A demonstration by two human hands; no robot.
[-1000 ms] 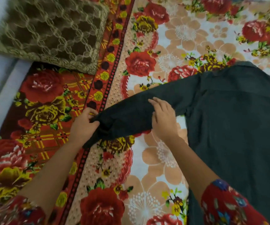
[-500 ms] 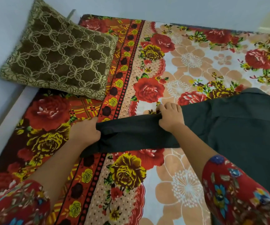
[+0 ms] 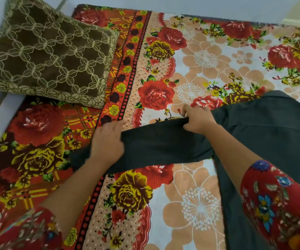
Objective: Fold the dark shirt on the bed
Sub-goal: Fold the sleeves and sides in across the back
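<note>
The dark shirt lies spread on the right side of the bed, its body running off the right and lower edges of the view. One long sleeve stretches left across the floral sheet. My left hand rests flat on the sleeve near the cuff, fingers together, and hides that end. My right hand pinches the sleeve's upper edge close to the shoulder seam.
A flowered sheet in red, yellow and peach covers the bed. A brown patterned cushion lies at the upper left. A pale wall borders the bed on the left and along the top.
The view has tilted up, showing more cushion and wall. The sleeve now lies nearly level. My right hand went from lying flat on the sleeve to gripping its upper edge.
</note>
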